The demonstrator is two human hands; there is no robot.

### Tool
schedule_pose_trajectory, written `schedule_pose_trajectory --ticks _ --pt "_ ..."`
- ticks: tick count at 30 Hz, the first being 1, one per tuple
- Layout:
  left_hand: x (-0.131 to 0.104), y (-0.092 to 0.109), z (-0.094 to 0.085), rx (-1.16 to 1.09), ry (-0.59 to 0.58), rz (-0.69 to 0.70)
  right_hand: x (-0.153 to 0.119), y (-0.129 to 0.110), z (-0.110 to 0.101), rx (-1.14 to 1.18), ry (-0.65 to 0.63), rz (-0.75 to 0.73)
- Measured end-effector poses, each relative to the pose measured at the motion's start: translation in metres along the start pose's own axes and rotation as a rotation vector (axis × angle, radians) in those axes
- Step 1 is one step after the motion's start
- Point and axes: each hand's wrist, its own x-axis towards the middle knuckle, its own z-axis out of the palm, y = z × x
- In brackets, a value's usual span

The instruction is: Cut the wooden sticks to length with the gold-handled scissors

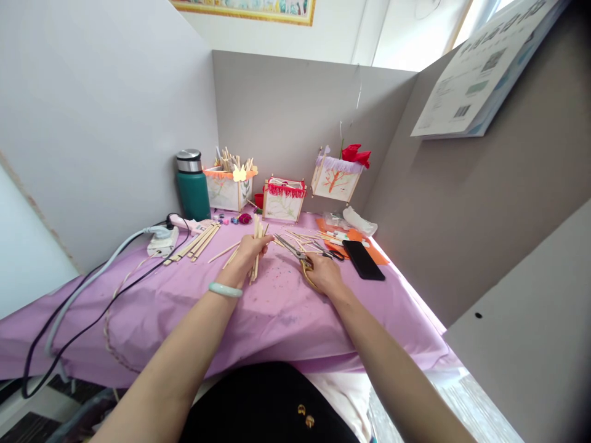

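My left hand is closed round a small bundle of pale wooden sticks, which stand up out of the fist and show below it too. A light green bangle circles that wrist. In my right hand is a pair of scissors with yellowish handles, its blades pointing left towards the bundle. The blades do not touch the held sticks. Several thin loose sticks lie on the purple tablecloth just beyond both hands. Small dark and reddish specks dot the cloth between them.
Beside the right hand lie a black phone, dark-handled scissors and orange sheets. A green bottle, decorated boxes and a hanging box are at the back. Flat sticks and a power strip lie left.
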Motion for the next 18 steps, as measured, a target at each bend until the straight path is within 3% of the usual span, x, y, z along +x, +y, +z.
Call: schedule_pose_trajectory --ticks 4,18 --pt "0.003 -0.0028 0.001 -0.043 0.032 -0.017 0.0005 0.0002 -0.0001 -0.013 0.008 -0.023" --pt "-0.0045 0.0039 0.004 -0.164 -0.044 0.041 -0.0004 -0.0022 -0.0024 0.0 0.005 -0.046"
